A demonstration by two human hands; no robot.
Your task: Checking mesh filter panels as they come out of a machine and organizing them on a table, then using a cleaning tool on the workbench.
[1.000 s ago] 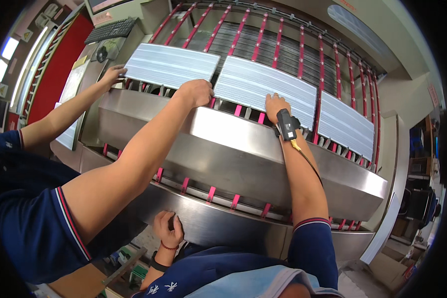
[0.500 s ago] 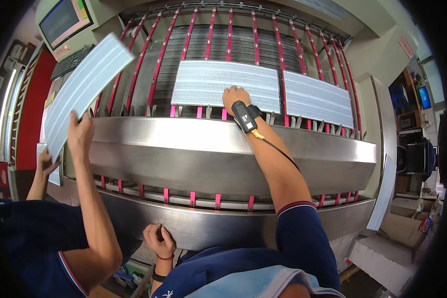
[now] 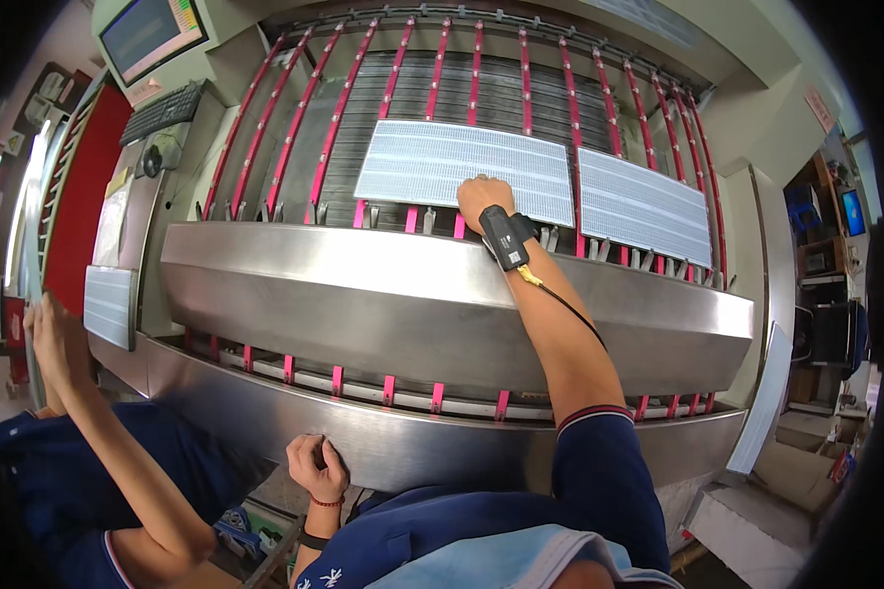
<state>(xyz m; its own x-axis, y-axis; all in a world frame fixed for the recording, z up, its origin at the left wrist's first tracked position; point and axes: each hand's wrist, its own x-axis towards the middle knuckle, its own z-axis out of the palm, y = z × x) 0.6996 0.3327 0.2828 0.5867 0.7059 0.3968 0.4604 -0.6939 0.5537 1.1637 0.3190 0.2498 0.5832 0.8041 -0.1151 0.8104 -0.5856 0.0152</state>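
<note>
My right hand [image 3: 484,201], with a small black device strapped at its wrist, rests on the near edge of a thin pale panel [image 3: 461,157] covered in fine rows of marks. Its fingers are curled and their tips are hidden. This panel leans on upright pink rails [image 3: 527,88] of a machine. To its right, a similar pale panel [image 3: 648,208] stands a narrow gap away. My left hand [image 3: 317,468] is loosely closed, nothing visible in it, against the lower steel ledge [image 3: 393,452].
A co-worker's hand [image 3: 54,344] at the left holds another pale panel [image 3: 34,206], seen nearly edge-on. More panels [image 3: 110,306] [image 3: 762,398] lean at both sides. A broad steel cover [image 3: 442,304] crosses the machine; a monitor [image 3: 154,37] and keyboard [image 3: 162,111] stand upper left.
The co-worker has swung their panel leftward, away from the machine. My right hand's fingers have drawn in toward the panel's near edge. The whole view has shifted slightly.
</note>
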